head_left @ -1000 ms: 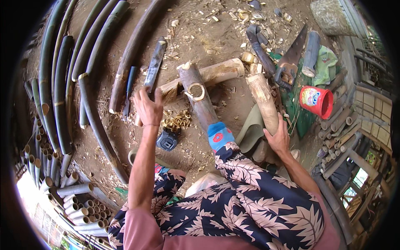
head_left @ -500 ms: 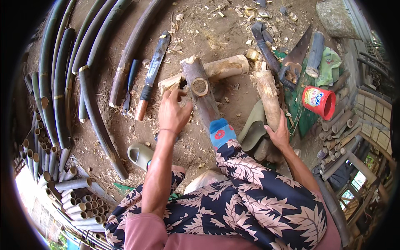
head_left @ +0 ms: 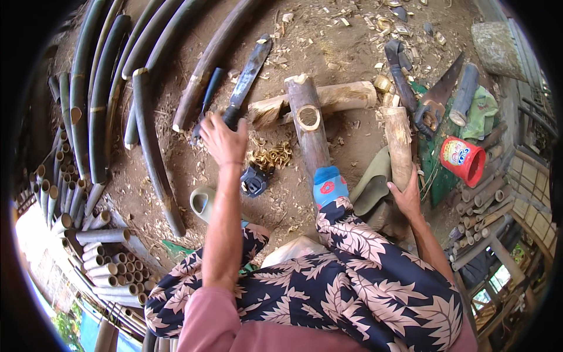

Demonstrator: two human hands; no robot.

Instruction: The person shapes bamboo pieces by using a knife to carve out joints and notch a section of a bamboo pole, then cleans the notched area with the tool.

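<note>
My left hand [head_left: 224, 139], fingers spread, is over the handle end of a machete [head_left: 251, 70]; the handle is largely hidden, and contact is unclear. Beside it lies a blue-handled chisel-like tool [head_left: 212, 88]. My right hand [head_left: 406, 193] wraps the lower end of a pale, stripped wooden piece [head_left: 400, 144], which stands tilted with its rough end away from me. Between my hands, a dark pole [head_left: 305, 97] with a round ringed opening lies across a pale split log [head_left: 346, 97]. My foot in a blue sock [head_left: 329, 185] rests on the pole's near end.
Long dark bamboo poles [head_left: 151, 146] lie at left, above stacked cut tubes [head_left: 108, 270]. Curled shavings [head_left: 272, 154] and a dark blue object [head_left: 254, 180] lie near a green clog [head_left: 202, 202]. At right are a handsaw [head_left: 433, 114], a hatchet-like tool [head_left: 401, 76] and a red tub [head_left: 463, 159].
My left hand has moved left, from beside the dark pole to the machete handle, uncovering the shavings and dark blue object. My right hand keeps its hold. The whole view has shifted slightly.
</note>
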